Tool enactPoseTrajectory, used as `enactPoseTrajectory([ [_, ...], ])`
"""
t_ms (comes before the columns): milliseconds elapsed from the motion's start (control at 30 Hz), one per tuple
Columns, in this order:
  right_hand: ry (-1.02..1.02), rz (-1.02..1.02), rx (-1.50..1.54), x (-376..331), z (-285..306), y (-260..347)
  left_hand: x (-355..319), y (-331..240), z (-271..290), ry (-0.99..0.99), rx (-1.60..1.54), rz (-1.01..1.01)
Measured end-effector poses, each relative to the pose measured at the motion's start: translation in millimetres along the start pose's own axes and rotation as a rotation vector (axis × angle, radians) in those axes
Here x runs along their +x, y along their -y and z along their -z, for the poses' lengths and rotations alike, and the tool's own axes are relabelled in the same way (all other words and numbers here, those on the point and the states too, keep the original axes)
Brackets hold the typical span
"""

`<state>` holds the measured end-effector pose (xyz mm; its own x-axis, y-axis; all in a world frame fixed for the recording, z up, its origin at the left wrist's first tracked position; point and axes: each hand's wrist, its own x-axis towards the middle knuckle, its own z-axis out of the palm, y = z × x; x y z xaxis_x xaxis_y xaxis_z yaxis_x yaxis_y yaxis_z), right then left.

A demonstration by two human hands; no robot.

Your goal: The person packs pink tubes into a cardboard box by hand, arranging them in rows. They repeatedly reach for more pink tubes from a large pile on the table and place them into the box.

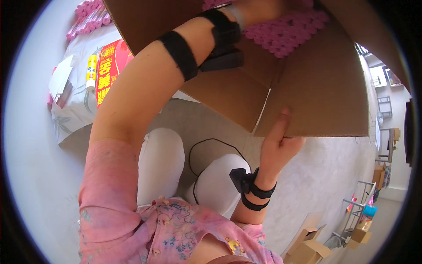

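Observation:
A large open cardboard box [321,97] stands tilted before me, its flaps spread toward my body. Inside it lie many pink rolls [283,37], packed side by side with their round ends showing. My left hand [268,9] reaches over the box opening near the rolls; its fingers are dark and lost at the top edge, so what they touch is hidden. With the thumb on the inner face and the other fingers folded behind, my right hand [283,143] grips the edge of the near right flap.
On the left, a cloth-covered table [81,112] bears a red printed package [110,66], a yellow-and-white glue stick [91,72], white cards [60,79] and more pink rolls [88,20]. A black cable [206,143] loops by my knees. Small cartons [307,251] and a metal rack [354,215] stand lower right.

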<state>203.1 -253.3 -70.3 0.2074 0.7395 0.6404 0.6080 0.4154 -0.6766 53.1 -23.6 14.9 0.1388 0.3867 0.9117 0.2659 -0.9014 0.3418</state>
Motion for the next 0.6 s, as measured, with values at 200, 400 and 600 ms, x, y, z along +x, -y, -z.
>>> enactPoseTrajectory([
  [200,0.044,-0.048,-0.064,-3.4,-0.8,-0.9,5.7,15.3,-30.1,-0.094,0.283,0.066],
  [400,-0.057,0.056,-0.042,-2.4,-4.8,-5.2,14.2,14.2,-40.8,-0.021,0.127,0.15],
  [600,-0.024,0.011,-0.093,-2.6,-1.2,-2.8,20.9,2.5,-10.4,0.388,0.13,0.392],
])
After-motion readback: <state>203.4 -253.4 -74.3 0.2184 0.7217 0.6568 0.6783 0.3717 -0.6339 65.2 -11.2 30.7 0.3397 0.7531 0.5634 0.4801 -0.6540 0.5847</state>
